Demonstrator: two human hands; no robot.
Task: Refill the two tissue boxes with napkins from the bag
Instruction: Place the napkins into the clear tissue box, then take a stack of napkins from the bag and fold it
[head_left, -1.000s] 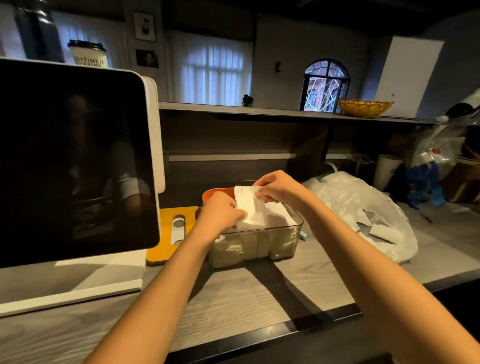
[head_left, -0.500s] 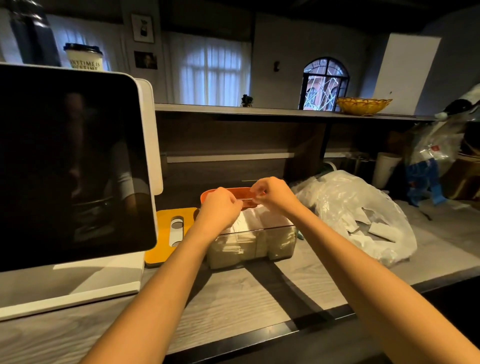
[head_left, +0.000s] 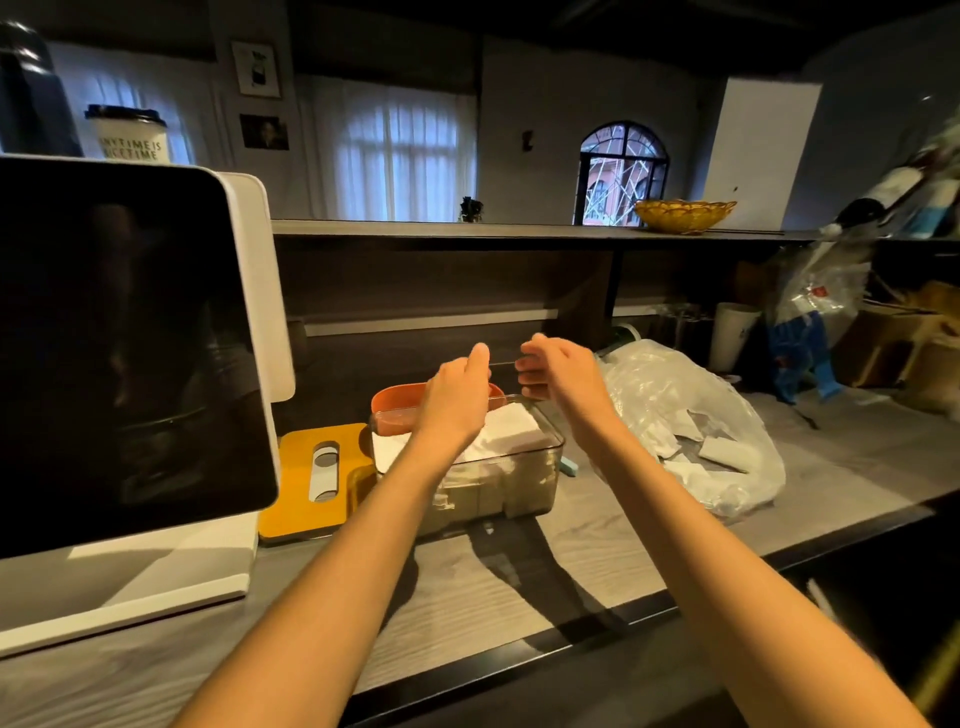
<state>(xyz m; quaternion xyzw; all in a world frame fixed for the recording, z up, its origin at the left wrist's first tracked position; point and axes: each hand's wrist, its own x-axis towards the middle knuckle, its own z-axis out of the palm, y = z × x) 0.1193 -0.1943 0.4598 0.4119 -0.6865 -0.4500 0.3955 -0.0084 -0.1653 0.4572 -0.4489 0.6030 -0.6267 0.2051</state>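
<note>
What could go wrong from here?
The napkins are heaped above the clear box rim, so the yellow lid may not seat, or the top ones may slip off. Both hands hover just above; lowering them carelessly could knock the pile.

Dim room; daylight glows through the curtained window (head_left: 400, 156) behind. Arms cast hard shadows on the counter (head_left: 519, 587). Wide-angle bending at edges; lower right corner motion-blurred.
</note>
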